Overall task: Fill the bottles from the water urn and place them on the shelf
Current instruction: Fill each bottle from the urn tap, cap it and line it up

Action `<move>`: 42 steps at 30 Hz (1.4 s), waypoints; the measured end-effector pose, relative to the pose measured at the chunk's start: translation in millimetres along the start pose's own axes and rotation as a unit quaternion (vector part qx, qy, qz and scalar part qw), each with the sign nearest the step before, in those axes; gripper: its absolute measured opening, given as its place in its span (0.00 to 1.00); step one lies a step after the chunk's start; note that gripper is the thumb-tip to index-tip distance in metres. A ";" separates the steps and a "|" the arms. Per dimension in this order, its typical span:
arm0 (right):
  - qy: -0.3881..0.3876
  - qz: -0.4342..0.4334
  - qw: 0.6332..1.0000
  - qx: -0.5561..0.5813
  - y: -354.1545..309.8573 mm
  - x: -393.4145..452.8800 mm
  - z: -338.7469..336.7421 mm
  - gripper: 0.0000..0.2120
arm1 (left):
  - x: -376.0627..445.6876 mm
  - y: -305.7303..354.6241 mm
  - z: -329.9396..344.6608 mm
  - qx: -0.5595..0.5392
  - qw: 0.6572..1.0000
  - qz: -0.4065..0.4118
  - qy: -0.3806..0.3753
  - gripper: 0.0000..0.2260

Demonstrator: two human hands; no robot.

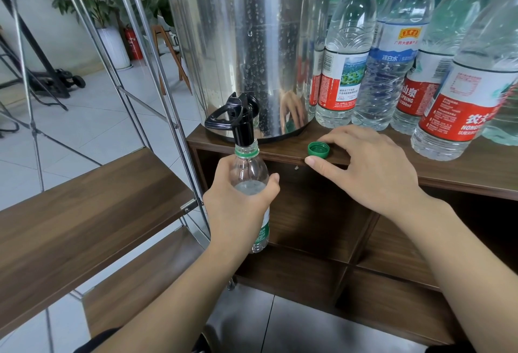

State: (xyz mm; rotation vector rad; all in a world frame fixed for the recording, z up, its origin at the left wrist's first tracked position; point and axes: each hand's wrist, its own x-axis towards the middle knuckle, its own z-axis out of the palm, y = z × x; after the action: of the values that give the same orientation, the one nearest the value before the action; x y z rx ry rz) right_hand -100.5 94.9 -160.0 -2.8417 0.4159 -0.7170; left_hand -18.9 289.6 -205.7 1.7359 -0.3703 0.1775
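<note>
left hand point(241, 207) wrapped round the middle of a clear plastic bottle point(250, 173), held upright, cap off, its green-ringed neck right under the black spout point(243, 125) of the urn; some water shows inside, level near the fingers. right hand point(370, 165) rests on the front edge of the brown tabletop point(462, 170), fingers loosely spread and gripping nothing, thumb against the edge, fingertips just beside a green cap point(318, 150) lying open side up. the two hands are apart. at left, a wooden shelf point(84, 212) on a metal frame, another board below it. behind the cap, the steel water urn point(246, 44) stands on the tabletop, beaded with droplets. to its right, a row of capped bottles point(347, 52) holding water, red, white and blue labels
</note>
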 end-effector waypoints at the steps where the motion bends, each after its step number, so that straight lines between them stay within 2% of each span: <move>1: 0.000 0.000 1.000 0.000 0.2 -0.2 -0.1 0.26 | -0.1 0.1 0.1 0.002 1.000 0.001 0.000 0.19; 42: -0.011 0.004 1.000 -0.006 0.8 0.9 -1.0 0.28 | -0.6 -0.9 1.4 -0.001 1.000 -0.002 -0.003 0.19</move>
State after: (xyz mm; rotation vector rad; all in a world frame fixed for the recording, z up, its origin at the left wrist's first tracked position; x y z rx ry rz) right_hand -100.5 93.7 -158.9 -2.8554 0.4298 -0.6832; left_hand -19.3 288.5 -207.0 1.7351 -0.3706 0.1689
